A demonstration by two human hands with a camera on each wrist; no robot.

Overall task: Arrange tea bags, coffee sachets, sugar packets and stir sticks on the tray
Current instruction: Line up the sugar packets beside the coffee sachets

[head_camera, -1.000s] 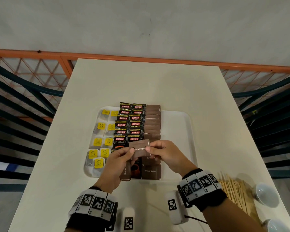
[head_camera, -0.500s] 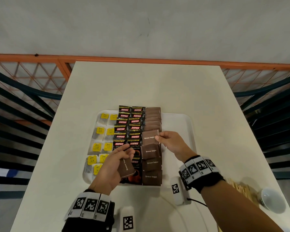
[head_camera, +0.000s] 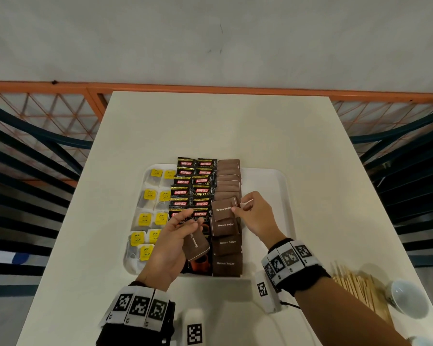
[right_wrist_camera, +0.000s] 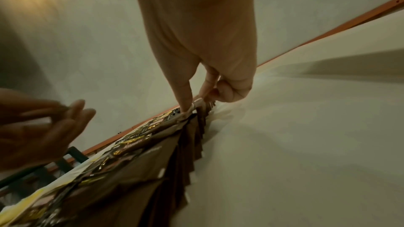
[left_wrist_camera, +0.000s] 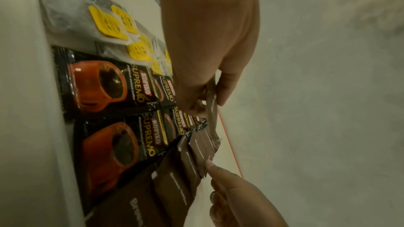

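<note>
A white tray [head_camera: 270, 196] holds yellow-tagged tea bags [head_camera: 150, 196] on its left, black Kopiko coffee sachets [head_camera: 193, 183] in the middle and a column of brown sugar packets [head_camera: 226, 243] to their right. My right hand [head_camera: 253, 216] pinches one brown sugar packet [head_camera: 223, 208] by its right edge and lays it on that column. My left hand [head_camera: 170, 243] hovers over the tray's near part and holds a small stack of brown sugar packets [head_camera: 195, 245]. In the right wrist view, thumb and forefinger pinch the packet's edge [right_wrist_camera: 196, 104].
Wooden stir sticks [head_camera: 358, 288] lie on the table right of the tray, with white cups [head_camera: 408, 298] beside them. The tray's right third is bare. An orange railing [head_camera: 210, 86] runs behind the table [head_camera: 210, 126].
My right hand took one sugar packet from between both hands and carried it forward onto the column. My left hand drew back and down with the remaining stack.
</note>
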